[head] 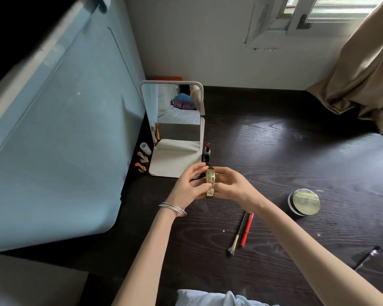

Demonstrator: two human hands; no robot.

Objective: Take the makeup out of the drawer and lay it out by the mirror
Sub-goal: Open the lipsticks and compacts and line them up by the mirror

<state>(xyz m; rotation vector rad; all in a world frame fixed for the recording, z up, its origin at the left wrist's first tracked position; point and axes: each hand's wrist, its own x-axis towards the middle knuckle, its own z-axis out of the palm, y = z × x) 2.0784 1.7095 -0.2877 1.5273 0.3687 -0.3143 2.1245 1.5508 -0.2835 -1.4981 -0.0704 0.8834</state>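
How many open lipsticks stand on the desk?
3: two left of the mirror, one at its right edge. The hands may hide more; one in the glass is a reflection.

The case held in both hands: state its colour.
Gold case, clearest in the head view.

Head view, steeply down, close over desk (274, 151)
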